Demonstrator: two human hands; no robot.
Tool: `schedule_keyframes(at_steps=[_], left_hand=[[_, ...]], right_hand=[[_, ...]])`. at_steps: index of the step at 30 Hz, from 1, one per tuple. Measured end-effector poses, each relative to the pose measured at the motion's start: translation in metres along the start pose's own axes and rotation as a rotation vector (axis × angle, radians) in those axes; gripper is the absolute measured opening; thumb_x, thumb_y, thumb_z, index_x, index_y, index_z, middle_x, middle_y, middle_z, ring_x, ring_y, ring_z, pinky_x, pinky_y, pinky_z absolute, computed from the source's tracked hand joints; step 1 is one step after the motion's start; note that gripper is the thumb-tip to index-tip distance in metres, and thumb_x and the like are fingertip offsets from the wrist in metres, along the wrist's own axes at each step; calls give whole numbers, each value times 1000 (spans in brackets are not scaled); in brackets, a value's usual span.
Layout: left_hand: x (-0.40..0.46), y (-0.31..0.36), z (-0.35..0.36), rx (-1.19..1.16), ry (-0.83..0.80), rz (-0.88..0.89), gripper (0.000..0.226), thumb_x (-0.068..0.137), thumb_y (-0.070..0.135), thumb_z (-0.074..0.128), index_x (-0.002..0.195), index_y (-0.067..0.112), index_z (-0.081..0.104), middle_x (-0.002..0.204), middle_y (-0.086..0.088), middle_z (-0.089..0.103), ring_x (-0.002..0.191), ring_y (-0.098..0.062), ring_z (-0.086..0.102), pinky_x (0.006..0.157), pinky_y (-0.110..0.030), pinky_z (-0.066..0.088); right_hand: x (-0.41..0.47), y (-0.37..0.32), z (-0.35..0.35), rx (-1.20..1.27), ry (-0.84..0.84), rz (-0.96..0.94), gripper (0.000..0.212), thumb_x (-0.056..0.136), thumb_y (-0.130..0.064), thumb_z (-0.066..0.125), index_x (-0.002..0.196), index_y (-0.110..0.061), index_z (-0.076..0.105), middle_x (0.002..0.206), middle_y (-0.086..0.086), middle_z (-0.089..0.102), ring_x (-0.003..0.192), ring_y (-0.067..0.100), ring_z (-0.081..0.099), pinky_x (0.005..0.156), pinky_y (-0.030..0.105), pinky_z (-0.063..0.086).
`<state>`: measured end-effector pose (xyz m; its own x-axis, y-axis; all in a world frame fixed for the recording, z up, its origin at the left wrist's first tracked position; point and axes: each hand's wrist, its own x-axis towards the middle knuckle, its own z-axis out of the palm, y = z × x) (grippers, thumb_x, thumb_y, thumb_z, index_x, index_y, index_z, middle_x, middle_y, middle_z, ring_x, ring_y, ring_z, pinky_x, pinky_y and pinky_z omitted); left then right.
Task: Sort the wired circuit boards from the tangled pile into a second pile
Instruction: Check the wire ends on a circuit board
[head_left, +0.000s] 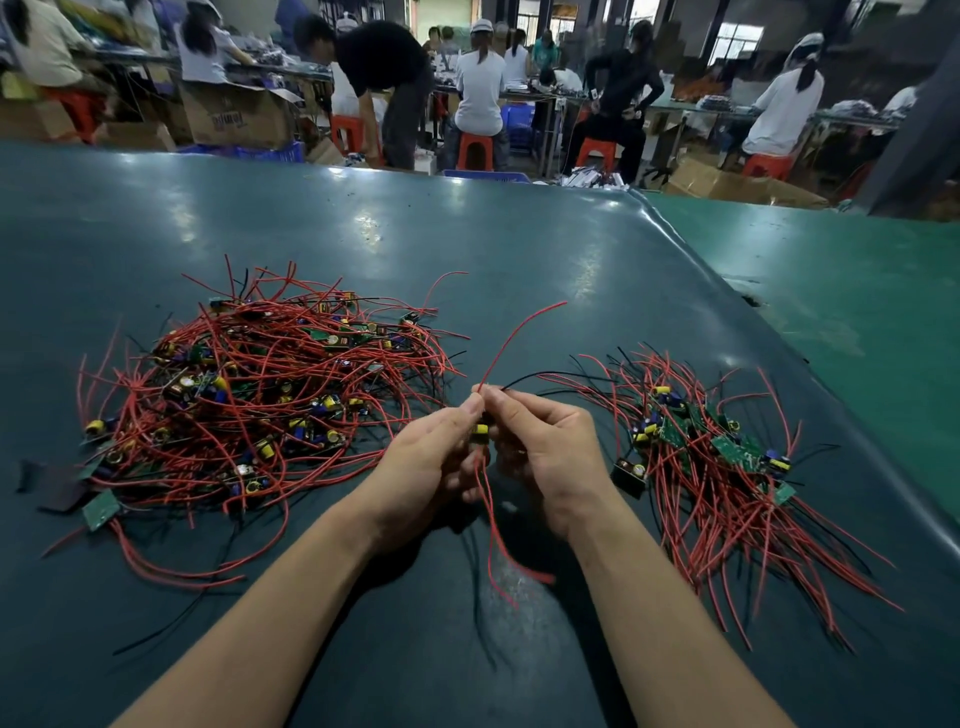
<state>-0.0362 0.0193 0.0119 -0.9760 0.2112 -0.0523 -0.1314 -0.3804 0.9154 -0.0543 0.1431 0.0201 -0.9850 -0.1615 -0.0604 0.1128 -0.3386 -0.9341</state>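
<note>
Both hands, left hand & right hand, pinch one wired board btw piles. Its red leads dangle (loose, long) — could snag tangled pile or drag second pile if you swing fast

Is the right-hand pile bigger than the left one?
No, the pile on the right is clearly smaller and sparser than the tangled pile on the left.

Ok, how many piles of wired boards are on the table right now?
2. The big tangled pile lies at left, the smaller sorted pile at right. One more board is between the hands, in neither pile.
</note>
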Motion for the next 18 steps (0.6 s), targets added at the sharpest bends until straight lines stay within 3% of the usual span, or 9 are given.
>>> schedule_keyframes(at_steps=[2, 5, 9, 12, 15, 18], left_hand=[[0, -1, 0, 49, -18, 7, 31, 94, 37, 49, 86, 7, 51, 55, -1, 33, 40, -7, 31, 43, -21, 33], [0, -1, -1, 50, -8, 8, 35, 90, 40, 51, 89, 5, 53, 55, -2, 29, 43, -8, 26, 44, -22, 30], [-2, 0, -3, 66, -92, 0, 36, 95, 38, 51, 77, 8, 59, 51, 0, 32, 41, -10, 27, 41, -19, 27], [-4, 3, -4, 83, -127, -33, 35, 94, 38, 54, 70, 13, 60, 50, 2, 34, 40, -8, 28, 42, -19, 25], [-5, 7, -4, 60, -121, -52, 28, 89, 35, 61, 71, 15, 54, 51, 3, 35, 42, -8, 27, 44, -20, 24], [-4, 6, -4, 34, -129, -47, 30, 81, 33, 64, 56, 20, 53, 50, 5, 36, 43, -9, 28, 46, -21, 20]], right_hand=[[1, 1, -1, -29, 21, -35, 10, 84, -18, 73, 81, -11, 79, 49, 2, 54, 36, 11, 43, 40, 17, 37], [2, -1, -5, -127, 23, -60, 11, 86, -19, 71, 82, -13, 78, 40, -3, 38, 34, 7, 25, 36, 14, 21], [2, -7, -10, -110, -98, 74, 28, 70, -38, 74, 88, -17, 80, 40, -3, 35, 41, 10, 26, 42, 16, 19], [3, -7, -12, -99, -136, 53, 34, 60, -43, 77, 82, -17, 80, 42, -4, 38, 41, 9, 31, 44, 19, 21], [4, -6, -12, -126, -77, -6, 27, 70, -42, 75, 78, -16, 80, 43, -4, 39, 38, 7, 31, 40, 16, 24], [7, -6, -13, -63, 65, -74, 23, 86, -30, 70, 73, -13, 78, 43, -5, 38, 37, 7, 30, 39, 16, 24]])
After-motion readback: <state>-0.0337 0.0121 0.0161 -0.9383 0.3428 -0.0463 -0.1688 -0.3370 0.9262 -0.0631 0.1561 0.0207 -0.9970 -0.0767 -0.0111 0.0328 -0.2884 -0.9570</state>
